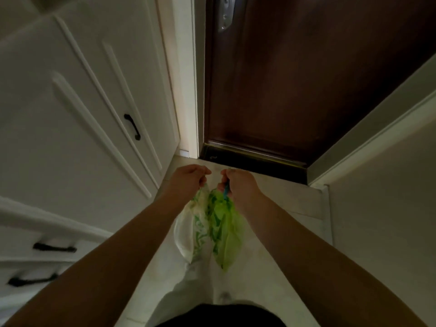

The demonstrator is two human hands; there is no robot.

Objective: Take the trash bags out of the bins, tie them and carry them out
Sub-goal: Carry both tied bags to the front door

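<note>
Two thin trash bags hang in front of me above the floor. My left hand (188, 179) grips the top of a whitish bag with green print (188, 234). My right hand (238, 185) grips the gathered top of a bright green bag (227, 234), where a blue drawstring (226, 190) shows below the fingers. The two bags touch side by side. Both hands are held close together, fingers curled, just short of the door's threshold.
A dark brown door (295, 74) stands closed straight ahead, with a metal lock plate (225, 14) high up. White cabinet doors (77, 102) with black handles line the left. A white wall (389, 197) closes the right. Pale floor tiles (287, 197) run between.
</note>
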